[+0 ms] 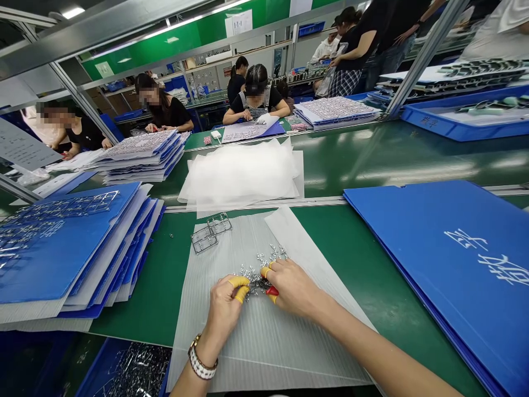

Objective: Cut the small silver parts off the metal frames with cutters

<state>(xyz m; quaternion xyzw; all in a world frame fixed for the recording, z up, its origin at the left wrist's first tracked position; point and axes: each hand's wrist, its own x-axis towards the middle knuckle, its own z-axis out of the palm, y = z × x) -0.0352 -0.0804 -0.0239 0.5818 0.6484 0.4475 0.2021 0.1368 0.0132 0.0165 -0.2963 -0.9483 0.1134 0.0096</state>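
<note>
Left to right: low at the near edge, a blue plastic crate (124, 368) holds tangled silver metal frames; above it, a stack of blue corrugated folders (70, 251) carries more frames on top, and a few tiny bright metal specks (170, 235) lie loose on the green desk (351, 264). Risk: loose bits on that smooth surface could roll off or get lost. On a translucent ribbed plastic sheet (252, 336), two empty silver metal frames (210, 232) sit just above the work, close enough to snag if a sprig catches them. The left hand (223, 314), yellow cots on its fingers (238, 282), pinches a spiky cluster of small silver metal parts (257, 270), at mid-sheet between both hands. Cluster looks bright, branched and dense; individual parts are too small to resolve. The right hand (291, 286) has its fingers narrowed around a small red-handled tool (273, 290), probably cutters, with the tip hidden. Risk: a slip of that tool could nick a part or tear a cot, and sharp ends could prick through. Far right, a closed blue folder (446, 264) with white characters lies flat on the desk.
</note>
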